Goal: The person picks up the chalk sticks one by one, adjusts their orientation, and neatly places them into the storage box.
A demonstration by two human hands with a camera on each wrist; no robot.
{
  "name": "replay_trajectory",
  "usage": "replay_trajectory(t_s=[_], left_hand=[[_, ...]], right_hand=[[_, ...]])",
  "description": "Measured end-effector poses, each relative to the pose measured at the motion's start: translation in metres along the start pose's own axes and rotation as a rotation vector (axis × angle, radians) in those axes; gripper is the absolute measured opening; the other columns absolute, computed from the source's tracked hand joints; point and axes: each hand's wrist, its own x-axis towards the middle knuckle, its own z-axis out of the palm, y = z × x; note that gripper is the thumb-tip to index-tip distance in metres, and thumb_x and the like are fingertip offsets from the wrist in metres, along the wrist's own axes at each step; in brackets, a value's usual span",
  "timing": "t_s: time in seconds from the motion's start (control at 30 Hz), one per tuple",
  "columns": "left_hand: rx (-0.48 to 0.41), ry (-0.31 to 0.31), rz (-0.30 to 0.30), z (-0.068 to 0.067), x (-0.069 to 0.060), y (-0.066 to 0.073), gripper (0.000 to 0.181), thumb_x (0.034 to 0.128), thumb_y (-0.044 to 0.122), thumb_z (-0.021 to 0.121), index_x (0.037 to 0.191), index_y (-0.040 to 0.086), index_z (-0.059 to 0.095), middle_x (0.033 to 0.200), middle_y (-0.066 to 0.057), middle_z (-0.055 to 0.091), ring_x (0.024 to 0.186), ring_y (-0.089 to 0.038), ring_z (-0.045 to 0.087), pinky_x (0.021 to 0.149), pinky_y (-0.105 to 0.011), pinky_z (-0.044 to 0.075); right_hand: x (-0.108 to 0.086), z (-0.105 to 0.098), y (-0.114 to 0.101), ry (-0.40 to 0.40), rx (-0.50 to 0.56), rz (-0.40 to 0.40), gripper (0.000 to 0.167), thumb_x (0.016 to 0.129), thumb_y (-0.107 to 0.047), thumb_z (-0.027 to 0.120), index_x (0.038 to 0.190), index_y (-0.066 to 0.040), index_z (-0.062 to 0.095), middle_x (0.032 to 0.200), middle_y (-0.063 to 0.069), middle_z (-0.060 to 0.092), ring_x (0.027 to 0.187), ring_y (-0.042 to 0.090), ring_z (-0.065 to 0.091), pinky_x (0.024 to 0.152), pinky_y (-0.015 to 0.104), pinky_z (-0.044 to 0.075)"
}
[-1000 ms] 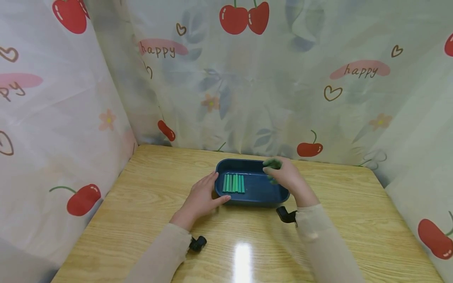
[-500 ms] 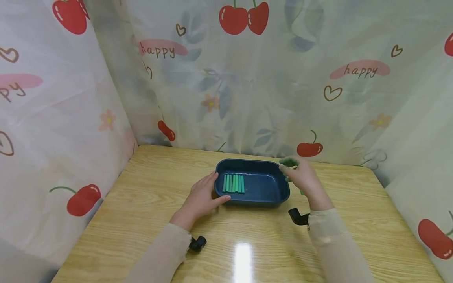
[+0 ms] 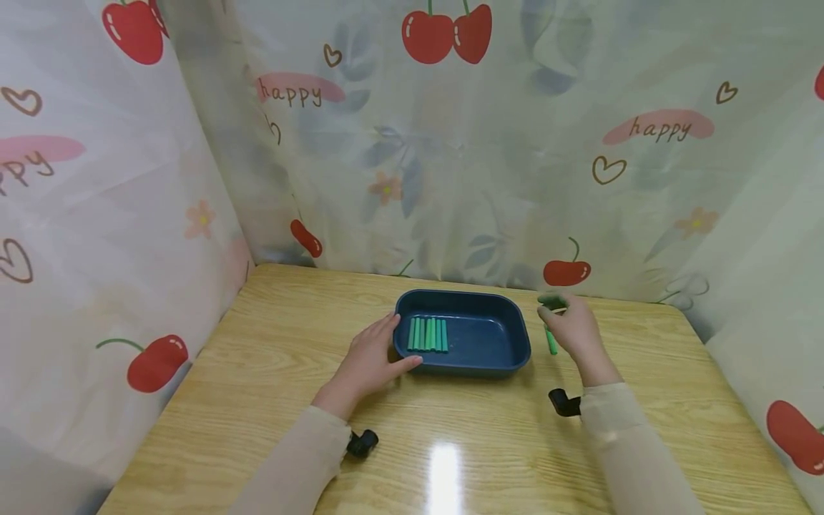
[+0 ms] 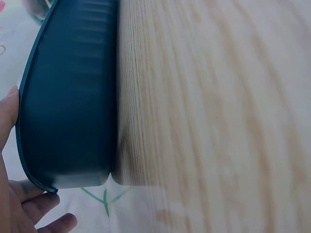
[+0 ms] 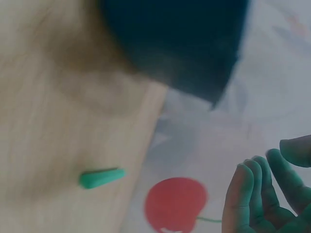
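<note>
A dark blue tray rests on the table with a row of several slim green sticks, which look like chalk, lying side by side in its left part. My left hand holds the tray's left end, thumb along the front and fingers at the side. To the right of the tray lies one more green stick on the wood. Just above it hovers my right hand, its green-stained fingers loosely bent. In the right wrist view, nothing sits between those fingers, apart from the loose stick.
The pale wooden table ends at a patterned cloth backdrop, with more cloth at both sides. Black wrist cameras stick out below each sleeve, the left camera and the right camera.
My right hand has moved right, from over the tray to above the table beside it, and the loose green stick has come into sight. The left hand and tray stay in place.
</note>
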Motion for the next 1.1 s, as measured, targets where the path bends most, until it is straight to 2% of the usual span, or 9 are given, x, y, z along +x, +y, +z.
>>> replay_trajectory(t_s=[0.13,0.23,0.47,0.57,0.83,1.1], left_hand=[[-0.002,0.001,-0.001,0.0,0.0,0.0,0.098,0.0879,0.064,0.065,0.16,0.011,0.026,0.165,-0.006,0.024,0.15,-0.028,0.024,0.121,-0.051,0.02],[0.005,-0.005,-0.008,0.0,0.0,0.0,0.098,0.0875,0.067,0.064,0.16,0.012,0.025,0.165,-0.006,0.024,0.15,-0.027,0.024,0.121,-0.05,0.02],[0.004,-0.007,-0.011,0.0,0.0,0.0,0.099,0.0875,0.067,0.064,0.16,0.012,0.025,0.165,-0.006,0.024,0.15,-0.027,0.024,0.121,-0.051,0.019],[-0.002,-0.007,-0.013,0.0,0.0,0.0,0.098,0.0875,0.066,0.064,0.16,0.012,0.025,0.165,-0.006,0.024,0.15,-0.028,0.024,0.121,-0.051,0.019],[0.006,-0.004,-0.009,0.0,0.0,0.0,0.1,0.0868,0.069,0.062,0.16,0.012,0.026,0.165,-0.006,0.024,0.15,-0.028,0.024,0.121,-0.05,0.02],[0.008,-0.004,-0.006,-0.001,0.0,0.001,0.1,0.0868,0.069,0.062,0.16,0.012,0.025,0.165,-0.006,0.024,0.15,-0.027,0.024,0.121,-0.05,0.02]], right_hand=[[0.004,0.001,0.014,0.007,-0.002,0.03,0.038,0.1,-0.018,0.054,0.13,0.005,0.06,0.12,0.025,0.061,0.102,0.039,0.062,0.084,0.049,0.052],[0.008,0.003,0.024,-0.007,-0.011,0.072,0.039,0.099,-0.018,0.054,0.13,0.004,0.059,0.118,0.024,0.061,0.099,0.037,0.064,0.082,0.047,0.054],[0.02,0.009,0.048,-0.043,-0.054,0.109,0.04,0.097,-0.018,0.054,0.13,0.005,0.059,0.115,0.024,0.063,0.09,0.032,0.064,0.076,0.041,0.053],[0.024,0.01,0.055,-0.065,-0.04,0.132,0.041,0.097,-0.017,0.054,0.131,0.007,0.058,0.116,0.026,0.062,0.089,0.031,0.065,0.074,0.038,0.055],[0.032,0.012,0.066,-0.125,-0.017,0.216,0.043,0.099,-0.016,0.054,0.134,0.009,0.053,0.127,0.029,0.056,0.096,0.034,0.064,0.079,0.038,0.056],[0.039,0.013,0.072,-0.166,-0.035,0.226,0.046,0.098,-0.017,0.054,0.135,0.01,0.052,0.133,0.03,0.053,0.108,0.039,0.06,0.091,0.047,0.052]])
